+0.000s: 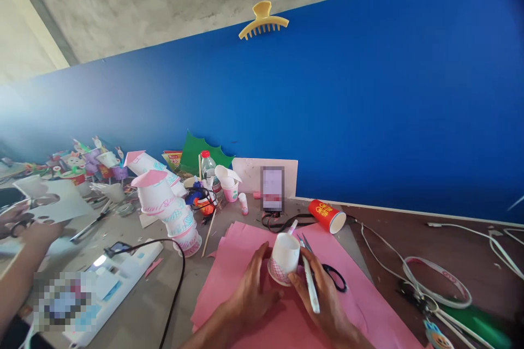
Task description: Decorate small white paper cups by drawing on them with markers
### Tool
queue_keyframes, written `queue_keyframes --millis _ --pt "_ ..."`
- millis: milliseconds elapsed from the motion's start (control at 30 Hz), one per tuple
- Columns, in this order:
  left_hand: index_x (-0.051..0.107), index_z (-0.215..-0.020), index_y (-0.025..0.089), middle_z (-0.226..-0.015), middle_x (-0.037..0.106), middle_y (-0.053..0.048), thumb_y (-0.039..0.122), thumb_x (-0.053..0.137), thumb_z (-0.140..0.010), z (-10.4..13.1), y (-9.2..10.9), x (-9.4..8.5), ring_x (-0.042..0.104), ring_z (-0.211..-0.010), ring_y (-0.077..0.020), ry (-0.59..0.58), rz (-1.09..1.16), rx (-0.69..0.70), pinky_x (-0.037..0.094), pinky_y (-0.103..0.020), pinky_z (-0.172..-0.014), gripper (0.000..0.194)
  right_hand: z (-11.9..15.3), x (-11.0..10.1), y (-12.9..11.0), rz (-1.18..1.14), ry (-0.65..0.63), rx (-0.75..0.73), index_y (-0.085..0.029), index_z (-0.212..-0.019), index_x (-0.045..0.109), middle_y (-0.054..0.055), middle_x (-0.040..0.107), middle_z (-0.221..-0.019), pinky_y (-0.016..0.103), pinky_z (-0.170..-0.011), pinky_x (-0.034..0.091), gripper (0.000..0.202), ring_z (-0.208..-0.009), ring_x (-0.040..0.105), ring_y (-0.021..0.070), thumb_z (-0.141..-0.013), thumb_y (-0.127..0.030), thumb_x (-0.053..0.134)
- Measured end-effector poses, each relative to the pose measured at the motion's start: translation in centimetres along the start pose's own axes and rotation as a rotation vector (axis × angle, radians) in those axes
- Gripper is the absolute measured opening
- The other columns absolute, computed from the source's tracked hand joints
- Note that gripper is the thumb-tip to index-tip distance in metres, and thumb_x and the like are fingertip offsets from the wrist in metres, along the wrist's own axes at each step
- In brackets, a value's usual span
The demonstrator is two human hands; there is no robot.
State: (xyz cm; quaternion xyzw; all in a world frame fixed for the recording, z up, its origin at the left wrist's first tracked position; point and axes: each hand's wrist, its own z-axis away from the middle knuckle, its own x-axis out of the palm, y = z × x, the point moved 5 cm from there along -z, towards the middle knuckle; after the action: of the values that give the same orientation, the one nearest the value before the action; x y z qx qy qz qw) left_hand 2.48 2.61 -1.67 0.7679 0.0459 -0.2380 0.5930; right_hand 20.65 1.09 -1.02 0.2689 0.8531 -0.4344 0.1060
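Cup sits inverted over pink paper; left hand, fingers half curled, holds its side; right hand clasps pen, thumb against the cup; wall is probably light, thin, easily dented; grip low, where it flares, with even pressure.

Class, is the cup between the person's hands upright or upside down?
Upside down: the cup has its wide, patterned rim below and its narrower white end on top.
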Motion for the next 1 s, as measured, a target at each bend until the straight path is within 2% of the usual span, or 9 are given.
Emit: queue_keyframes --millis 167,300,433,567,700,833,1000 --pt "0.027 -0.149 0.016 -0.145 0.048 -0.021 0.028 0.073 -0.068 -0.1 0.1 0.1 0.044 -0.135 -0.0374 -0.018 0.028 -0.018 0.035 -0.055 -0.112 0.094 -0.2 0.1 -0.1 0.048 -0.028 -0.023 -0.02 -0.125 0.053 0.018 0.072 -0.115 0.046 -0.08 0.063 0.043 -0.102 0.072 0.0349 -0.093 -0.048 0.053" --pt "0.024 -0.148 0.017 -0.139 0.053 -0.022 0.025 0.072 -0.069 -0.2 0.7 0.1 0.05 -0.129 -0.036 -0.006 0.043 -0.053 0.038 -0.054 -0.109 0.093 -0.4 0.2 -0.3 0.044 -0.033 -0.055 -0.018 -0.125 0.054 0.018 0.072 -0.113 0.043 -0.079 0.063 0.041 -0.1 0.072 0.0343 -0.094 -0.045 0.054" --pt "0.021 -0.146 0.017 -0.138 0.053 -0.023 0.033 0.069 -0.075 -0.5 1.3 -0.1 0.052 -0.127 -0.0347 0.021 0.105 -0.032 0.04 -0.053 -0.107 0.087 -0.3 0.4 -0.3 0.037 -0.003 -0.077 -0.017 -0.126 0.053 0.019 0.071 -0.115 0.045 -0.08 0.063 0.039 -0.102 0.072 0.0336 -0.096 -0.042 0.051" --pt "0.025 -0.145 0.025 -0.136 0.056 -0.017 0.04 0.064 -0.083 -0.7 1.0 -0.8 0.056 -0.125 -0.0306 0.085 0.187 -0.027 0.045 -0.048 -0.105 0.075 0.0 0.8 0.2 0.009 -0.018 -0.096 -0.024 -0.131 0.05 0.014 0.072 -0.114 0.043 -0.082 0.063 0.037 -0.099 0.073 0.029 -0.097 -0.038 0.05" --pt "0.027 -0.144 0.024 -0.134 0.059 -0.017 0.043 0.062 -0.083 -0.9 0.6 -1.3 0.057 -0.123 -0.0308 0.148 0.176 -0.006 0.046 -0.049 -0.103 0.073 0.4 1.1 1.1 0.015 0.038 -0.124 -0.018 -0.132 0.051 0.018 0.07 -0.117 0.047 -0.083 0.062 0.042 -0.102 0.072 0.0314 -0.097 -0.041 0.049" --pt "0.032 -0.143 0.023 -0.136 0.057 -0.017 0.048 0.064 -0.081 -1.2 0.1 -1.5 0.056 -0.125 -0.0316 0.186 0.215 -0.054 0.046 -0.048 -0.103 0.074 0.5 1.5 2.0 -0.045 0.037 -0.104 -0.022 -0.127 0.059 0.012 0.073 -0.115 0.04 -0.082 0.064 0.038 -0.097 0.074 0.0284 -0.094 -0.04 0.053" --pt "0.046 -0.133 0.026 -0.122 0.066 -0.013 0.051 0.075 -0.071 -2.3 -0.3 -2.8 0.062 -0.113 -0.0302 0.227 0.569 -0.083 0.047 -0.042 -0.098 0.072 -0.1 1.6 1.8 -0.137 0.026 -0.035 -0.017 -0.118 0.065 0.009 0.077 -0.1 0.026 -0.073 0.064 0.034 -0.085 0.077 0.0227 -0.086 -0.029 0.063"
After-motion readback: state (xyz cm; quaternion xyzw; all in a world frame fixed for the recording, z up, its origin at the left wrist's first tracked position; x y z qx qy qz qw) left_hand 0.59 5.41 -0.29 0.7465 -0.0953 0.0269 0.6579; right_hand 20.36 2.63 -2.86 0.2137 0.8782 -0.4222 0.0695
